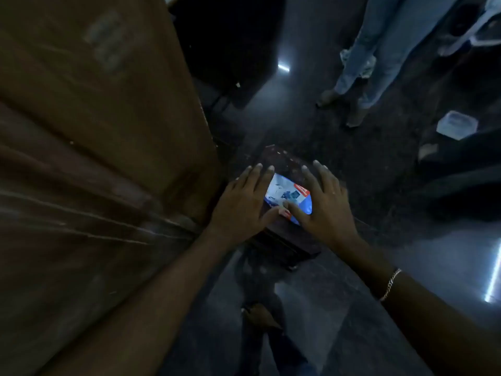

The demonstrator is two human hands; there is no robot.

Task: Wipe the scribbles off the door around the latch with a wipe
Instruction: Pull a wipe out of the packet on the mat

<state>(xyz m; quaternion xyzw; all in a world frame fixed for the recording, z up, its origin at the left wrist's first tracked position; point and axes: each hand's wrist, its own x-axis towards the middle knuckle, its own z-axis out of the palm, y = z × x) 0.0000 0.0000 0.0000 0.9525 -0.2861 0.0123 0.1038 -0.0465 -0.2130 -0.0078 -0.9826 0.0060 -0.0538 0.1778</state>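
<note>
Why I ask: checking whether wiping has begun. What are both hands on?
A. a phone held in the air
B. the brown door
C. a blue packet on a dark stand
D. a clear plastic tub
C: the left hand and right hand both lie with spread fingers on the blue packet, which sits on the dark stand beside the door.
</note>
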